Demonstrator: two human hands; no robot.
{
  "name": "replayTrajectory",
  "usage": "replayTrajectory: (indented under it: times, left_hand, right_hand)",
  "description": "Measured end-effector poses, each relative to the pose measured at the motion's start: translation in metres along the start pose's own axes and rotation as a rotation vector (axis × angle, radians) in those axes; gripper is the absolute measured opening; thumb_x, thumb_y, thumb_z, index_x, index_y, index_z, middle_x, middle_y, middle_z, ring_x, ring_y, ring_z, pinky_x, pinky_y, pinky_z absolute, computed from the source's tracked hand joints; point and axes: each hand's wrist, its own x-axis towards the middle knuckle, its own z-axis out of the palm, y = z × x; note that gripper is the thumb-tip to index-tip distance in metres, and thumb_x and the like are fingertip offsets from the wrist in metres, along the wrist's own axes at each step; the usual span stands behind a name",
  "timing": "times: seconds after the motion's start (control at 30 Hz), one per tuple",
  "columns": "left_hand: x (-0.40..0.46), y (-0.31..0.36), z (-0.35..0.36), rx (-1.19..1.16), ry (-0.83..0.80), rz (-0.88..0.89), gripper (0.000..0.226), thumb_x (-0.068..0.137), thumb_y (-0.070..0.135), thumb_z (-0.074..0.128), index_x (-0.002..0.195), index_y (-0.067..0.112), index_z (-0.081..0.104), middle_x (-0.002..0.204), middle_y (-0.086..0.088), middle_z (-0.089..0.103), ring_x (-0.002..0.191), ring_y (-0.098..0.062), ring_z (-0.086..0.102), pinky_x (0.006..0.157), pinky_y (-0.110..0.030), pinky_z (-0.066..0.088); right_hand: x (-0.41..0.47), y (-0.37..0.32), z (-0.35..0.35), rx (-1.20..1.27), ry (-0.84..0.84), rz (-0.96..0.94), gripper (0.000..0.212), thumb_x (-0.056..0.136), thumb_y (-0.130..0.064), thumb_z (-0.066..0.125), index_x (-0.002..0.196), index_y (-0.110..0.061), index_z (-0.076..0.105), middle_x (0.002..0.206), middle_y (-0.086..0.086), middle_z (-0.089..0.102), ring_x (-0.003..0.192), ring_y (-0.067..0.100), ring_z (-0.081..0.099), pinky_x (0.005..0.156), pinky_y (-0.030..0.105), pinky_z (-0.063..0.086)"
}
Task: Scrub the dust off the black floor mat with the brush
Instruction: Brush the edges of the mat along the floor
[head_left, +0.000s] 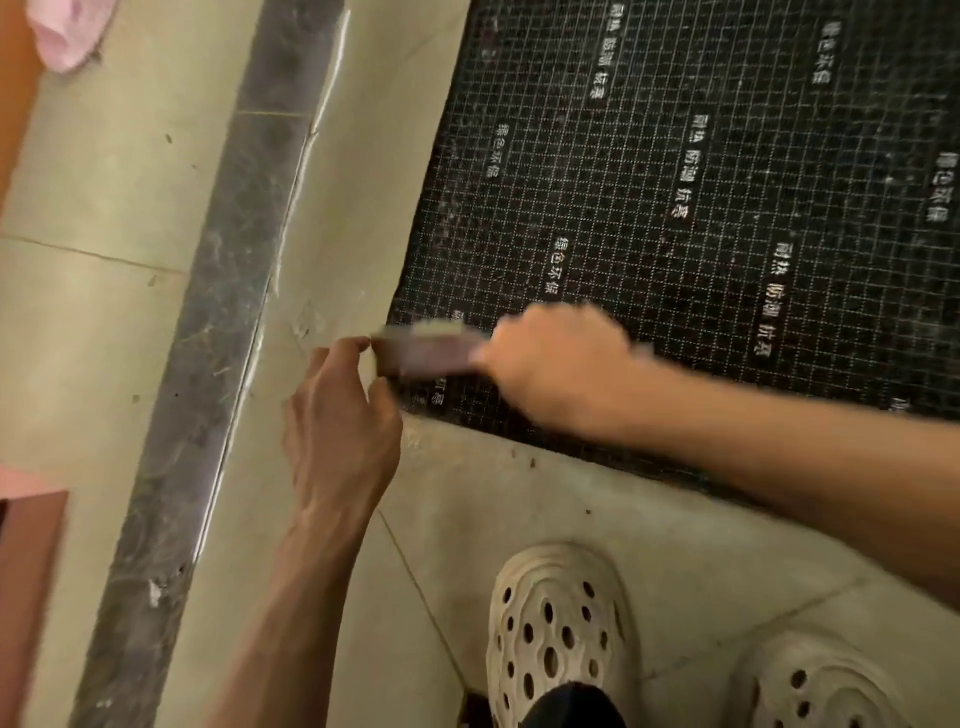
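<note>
The right hand (556, 364) grips the brush (423, 351) and works it across the near-left corner of the mat (675, 208), which lies flat on the floor (545, 499). The left hand (340, 410) pinches that corner's edge between thumb and fingers, probably to keep the thin sheet from sliding or curling under the strokes. The mat is black, cross-hatched with a fine pale grid and printed white characters; the brush is blurred, a brownish block. Smooth beige tiles carry scattered specks near a perforated cream clog (561, 634)
</note>
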Motion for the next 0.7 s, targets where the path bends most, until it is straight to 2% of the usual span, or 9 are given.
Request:
replayTrajectory:
  times: [0.07, 0.17, 0.27, 0.33, 0.4, 0.5, 0.57, 0.63, 0.7]
  left_hand:
    - [0.000, 0.000, 0.003, -0.009, -0.021, -0.001, 0.040, 0.094, 0.016, 0.063, 0.133, 0.015, 0.056, 0.131, -0.006, 0.061, 0.111, -0.027, 0.061, 0.094, -0.047, 0.049]
    - [0.000, 0.002, 0.009, -0.023, -0.032, -0.013, 0.048, 0.091, 0.019, 0.066, 0.136, 0.013, 0.053, 0.132, -0.007, 0.060, 0.113, -0.028, 0.060, 0.097, -0.048, 0.048]
    - [0.000, 0.004, 0.013, -0.040, 0.005, -0.032, 0.049, 0.091, 0.015, 0.065, 0.138, 0.010, 0.050, 0.131, -0.009, 0.060, 0.110, -0.027, 0.061, 0.095, -0.048, 0.049]
    - [-0.001, 0.005, 0.014, -0.035, 0.048, -0.049, 0.049, 0.092, 0.010, 0.062, 0.138, 0.009, 0.048, 0.130, -0.009, 0.060, 0.110, -0.027, 0.061, 0.094, -0.047, 0.049]
    - [-0.001, 0.002, 0.016, -0.036, 0.074, -0.054, 0.049, 0.092, 0.006, 0.059, 0.139, 0.009, 0.046, 0.130, -0.010, 0.060, 0.112, -0.028, 0.060, 0.094, -0.045, 0.048]
    - [0.000, -0.001, 0.015, -0.064, 0.082, -0.061, 0.051, 0.093, 0.005, 0.057, 0.141, 0.010, 0.041, 0.131, -0.009, 0.059, 0.114, -0.025, 0.059, 0.094, -0.039, 0.047]
    - [0.001, -0.001, 0.015, -0.083, 0.085, -0.076, 0.050, 0.093, 0.003, 0.055, 0.140, 0.010, 0.041, 0.130, -0.009, 0.059, 0.112, -0.023, 0.060, 0.089, -0.033, 0.044]
    - [0.001, 0.000, 0.014, -0.099, 0.101, -0.099, 0.049, 0.092, 0.001, 0.053, 0.139, 0.009, 0.041, 0.128, -0.008, 0.059, 0.109, -0.022, 0.060, 0.085, -0.031, 0.042]
    - [0.000, 0.002, 0.013, -0.116, 0.114, -0.119, 0.049, 0.092, 0.000, 0.051, 0.139, 0.010, 0.041, 0.127, -0.007, 0.060, 0.106, -0.020, 0.059, 0.083, -0.032, 0.042]
  right_hand:
    - [0.024, 0.031, -0.025, 0.001, 0.086, 0.095, 0.024, 0.104, -0.026, 0.045, 0.089, -0.014, 0.059, 0.065, 0.000, 0.057, 0.038, 0.009, 0.052, 0.029, 0.018, 0.035]
    - [0.042, 0.051, -0.052, 0.019, 0.140, 0.142, 0.023, 0.104, -0.026, 0.047, 0.096, -0.008, 0.060, 0.067, 0.003, 0.058, 0.044, 0.013, 0.056, 0.033, 0.022, 0.039]
    - [0.021, 0.011, -0.027, 0.072, 0.029, 0.070, 0.015, 0.097, -0.013, 0.049, 0.099, -0.008, 0.063, 0.066, 0.001, 0.055, 0.048, 0.011, 0.054, 0.039, 0.025, 0.042]
    - [-0.003, -0.020, 0.000, 0.093, -0.048, -0.002, 0.020, 0.100, -0.019, 0.044, 0.095, -0.013, 0.062, 0.066, -0.001, 0.050, 0.052, 0.012, 0.047, 0.048, 0.031, 0.040]
    - [-0.006, -0.024, 0.011, 0.083, -0.063, -0.027, 0.028, 0.104, -0.030, 0.041, 0.088, -0.016, 0.061, 0.065, -0.003, 0.047, 0.052, 0.012, 0.043, 0.050, 0.032, 0.037]
    - [0.014, 0.005, -0.005, -0.025, -0.017, -0.022, 0.031, 0.104, -0.036, 0.044, 0.084, -0.019, 0.060, 0.065, -0.002, 0.054, 0.047, 0.009, 0.050, 0.039, 0.023, 0.036]
    - [0.032, 0.035, -0.032, -0.071, 0.057, 0.070, 0.030, 0.105, -0.034, 0.044, 0.087, -0.018, 0.061, 0.066, 0.000, 0.056, 0.042, 0.010, 0.052, 0.031, 0.019, 0.033]
    - [0.041, 0.054, -0.054, -0.025, 0.118, 0.150, 0.035, 0.104, -0.038, 0.044, 0.083, -0.012, 0.056, 0.067, 0.002, 0.058, 0.044, 0.012, 0.056, 0.033, 0.021, 0.036]
    - [0.034, 0.043, -0.053, -0.050, 0.123, 0.104, 0.023, 0.101, -0.025, 0.051, 0.088, -0.009, 0.059, 0.065, 0.001, 0.057, 0.045, 0.012, 0.055, 0.035, 0.022, 0.039]
